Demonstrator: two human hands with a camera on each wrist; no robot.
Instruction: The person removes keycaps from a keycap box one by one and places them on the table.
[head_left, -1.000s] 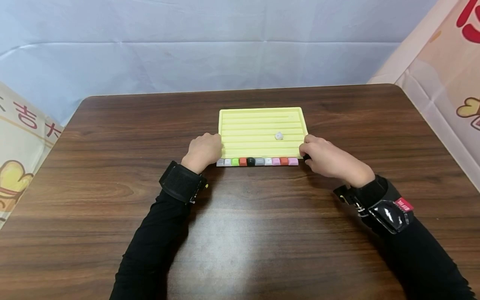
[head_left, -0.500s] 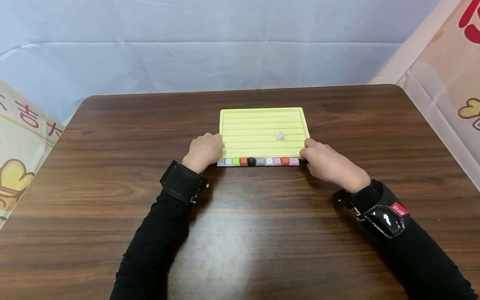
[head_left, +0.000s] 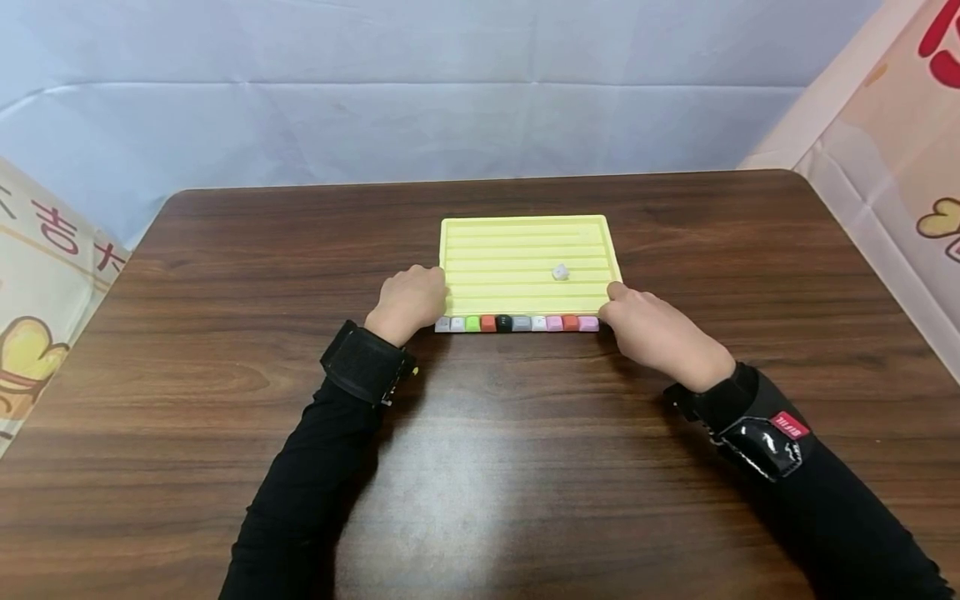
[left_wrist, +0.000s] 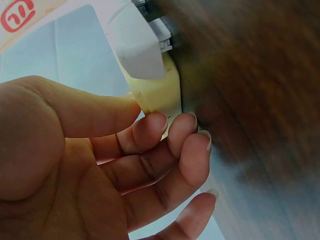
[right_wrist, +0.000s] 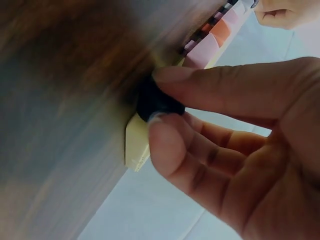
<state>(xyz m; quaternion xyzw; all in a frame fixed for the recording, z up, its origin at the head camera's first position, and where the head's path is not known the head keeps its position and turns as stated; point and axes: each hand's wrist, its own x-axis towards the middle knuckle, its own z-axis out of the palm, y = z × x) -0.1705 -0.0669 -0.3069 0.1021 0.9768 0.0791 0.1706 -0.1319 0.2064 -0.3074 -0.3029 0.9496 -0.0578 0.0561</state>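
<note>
A pale yellow ridged tray lies on the table, with a row of coloured keycaps along its near edge. My left hand holds the tray's left near corner, thumb above and curled fingers against its side. In the left wrist view, a white keycap sits just beyond that grip. My right hand pinches a black keycap between thumb and index finger at the right near corner, beside the end pink keycap. From the head view this black keycap is hidden. One whitish keycap lies loose on the tray.
The brown wooden table reaches out on all sides of the tray. Behind it hangs a pale blue cloth; printed cloths hang at the left and right. Black bands are strapped round both wrists.
My right hand has turned slightly and its wrist has shifted a little left and down, covering the black keycap seen earlier. The left hand keeps its place on the tray.
</note>
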